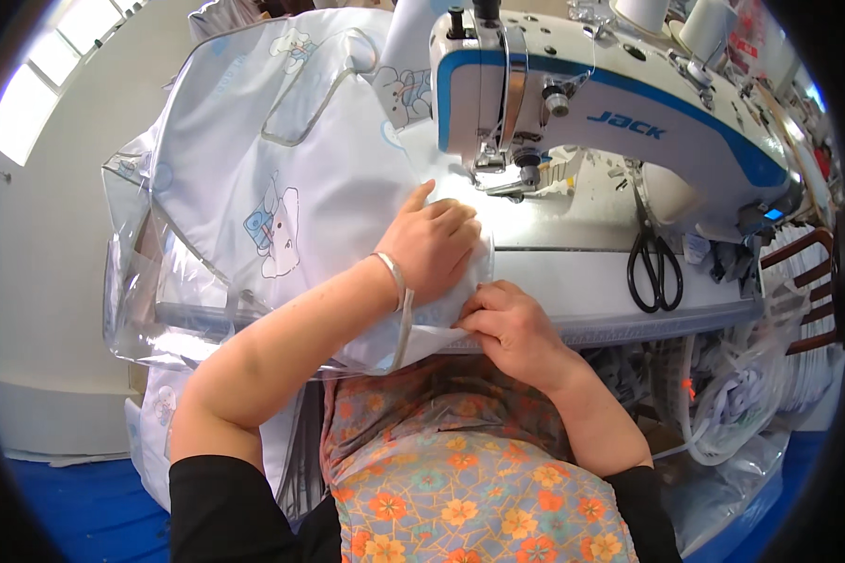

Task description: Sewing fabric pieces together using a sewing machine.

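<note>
A large white sheet of fabric [347, 206] with cartoon animal prints and grey piping drapes over the left side of the sewing table. On its right part, close below the presser foot [507, 188], my left hand [434, 244] has its fingers curled onto the cloth, one finger sticking out. My right hand [509, 324] pinches the cloth's near edge at the table's front. A strip of grey piping [405, 328] hangs by my left wrist. What lies beneath my left fingers is hidden. The white and blue sewing machine [610, 113] stands behind and to the right.
Black-handled scissors [655, 272] lie on the table right of my hands. White thread cones [704, 33] stand behind the machine. Clear plastic [136, 310] hangs at the left table end. A bag of scraps [737, 403] and a brown wooden chair [812, 291] are at right.
</note>
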Demonstrator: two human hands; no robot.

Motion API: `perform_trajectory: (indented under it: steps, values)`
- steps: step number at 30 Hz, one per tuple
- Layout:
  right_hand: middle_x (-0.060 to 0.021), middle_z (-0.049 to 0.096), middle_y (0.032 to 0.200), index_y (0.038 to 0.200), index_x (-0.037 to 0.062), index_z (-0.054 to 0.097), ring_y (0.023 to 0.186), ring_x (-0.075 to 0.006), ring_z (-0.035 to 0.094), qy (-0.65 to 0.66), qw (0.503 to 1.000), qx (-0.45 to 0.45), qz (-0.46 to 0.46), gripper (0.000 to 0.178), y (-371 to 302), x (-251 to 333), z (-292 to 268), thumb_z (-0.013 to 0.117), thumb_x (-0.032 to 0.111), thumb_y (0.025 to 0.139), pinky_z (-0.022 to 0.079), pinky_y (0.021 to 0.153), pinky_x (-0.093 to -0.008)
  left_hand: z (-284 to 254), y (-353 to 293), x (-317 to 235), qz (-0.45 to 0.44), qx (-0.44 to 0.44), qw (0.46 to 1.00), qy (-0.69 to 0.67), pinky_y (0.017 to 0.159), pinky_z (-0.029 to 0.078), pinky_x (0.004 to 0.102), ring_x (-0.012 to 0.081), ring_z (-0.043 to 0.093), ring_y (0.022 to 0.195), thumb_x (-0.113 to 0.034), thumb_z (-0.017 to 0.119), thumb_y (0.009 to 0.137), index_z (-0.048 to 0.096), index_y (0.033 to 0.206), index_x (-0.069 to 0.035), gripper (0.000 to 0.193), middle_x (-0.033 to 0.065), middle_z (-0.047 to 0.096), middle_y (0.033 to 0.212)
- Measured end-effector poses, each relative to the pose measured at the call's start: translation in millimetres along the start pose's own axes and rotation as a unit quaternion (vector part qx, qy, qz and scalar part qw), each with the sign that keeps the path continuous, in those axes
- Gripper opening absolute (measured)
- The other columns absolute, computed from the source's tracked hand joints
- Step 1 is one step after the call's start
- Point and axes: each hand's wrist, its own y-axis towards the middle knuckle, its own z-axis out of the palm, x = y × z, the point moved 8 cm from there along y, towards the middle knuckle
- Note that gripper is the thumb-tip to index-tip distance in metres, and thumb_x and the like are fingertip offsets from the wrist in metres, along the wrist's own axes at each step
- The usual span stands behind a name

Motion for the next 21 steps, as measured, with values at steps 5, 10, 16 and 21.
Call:
perform_trajectory:
  steps: [5, 10, 16, 21]
  values:
    - [-0.0051, 0.065, 0.091, 0.086, 0.0072, 0.073, 0.093, -0.0282, 0.061, -0.004, 1.0, -0.003, -0.01, 0.017, -0.6, 1.7, -2.0, 0.074, -0.004, 0.073, 0.051, 0.081, -0.0388, -59.1, 5.6, -2.8, -0.014, -0.23, 0.971, -0.058, 0.087, 0.05, 0.0428, 0.0293, 0.063, 0.093, -0.007, 0.073, 0.079, 0.066, 0.105, -0.004, 0.027, 0.0113, 0.065, 0.101]
    - [-0.0039, 0.065, 0.094, 0.088, 0.0107, 0.073, 0.094, -0.0278, 0.061, -0.019, 1.0, 0.01, -0.02, 0.02, -2.5, 0.5, 0.3, 0.074, -0.003, 0.074, 0.051, 0.083, -0.0386, -83.9, 25.9, 9.4, -0.102, -0.31, 0.93, -0.171, 0.072, 0.05, 0.038, 0.0298, 0.062, 0.079, -0.01, 0.075, 0.08, 0.064, 0.101, -0.005, 0.025, 0.0109, 0.062, 0.092]
    - [-0.0041, 0.065, 0.096, 0.09, 0.0114, 0.073, 0.095, -0.0278, 0.061, -0.013, 1.0, 0.007, -0.001, 0.023, -3.1, -2.7, -2.4, 0.072, -0.006, 0.075, 0.051, 0.087, -0.0377, -98.6, 15.6, 10.9, -0.077, -0.365, 0.896, -0.243, 0.068, 0.048, 0.0304, 0.0228, 0.058, 0.073, 0.006, 0.068, 0.083, 0.065, 0.092, -0.001, 0.011, 0.0097, 0.059, 0.086]
    - [-0.0038, 0.066, 0.101, 0.109, 0.0039, 0.071, 0.093, -0.0193, 0.064, 0.221, 0.972, -0.038, 0.072, 0.024, 22.2, -2.9, -28.2, 0.064, -0.002, 0.087, 0.052, 0.086, -0.0324, -85.7, -31.0, 9.9, -0.139, -0.354, 0.892, -0.243, 0.063, 0.047, 0.035, 0.0272, 0.058, 0.072, 0.01, 0.065, 0.078, 0.064, 0.084, -0.002, 0.014, 0.0104, 0.06, 0.084]
